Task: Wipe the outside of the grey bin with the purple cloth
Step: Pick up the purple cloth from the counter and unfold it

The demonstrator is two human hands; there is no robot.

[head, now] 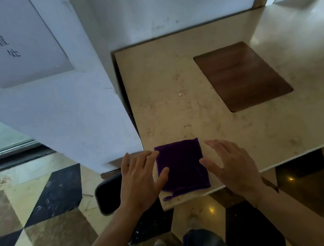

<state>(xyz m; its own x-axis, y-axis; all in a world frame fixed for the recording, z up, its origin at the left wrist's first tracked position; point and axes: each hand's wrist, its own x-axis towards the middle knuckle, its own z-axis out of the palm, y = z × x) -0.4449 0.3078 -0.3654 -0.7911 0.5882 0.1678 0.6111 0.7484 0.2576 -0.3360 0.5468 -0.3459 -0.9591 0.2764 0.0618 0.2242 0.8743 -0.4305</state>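
The folded purple cloth [182,167] lies flat on the desk [233,132] between my two open, empty hands, its long axis running away from me, my left hand [139,180] touching its near-left edge and my right hand [233,166] just beside it.

Two bare forearms reach forward from the bottom of the frame, palms down and close together. The left hand [138,180] is spread flat, its fingers [149,156] fanned forward and thumb angled inward. The right hand [233,166] mirrors it, fingers slightly curled, thumb pointing toward the left. Neither grips anything.
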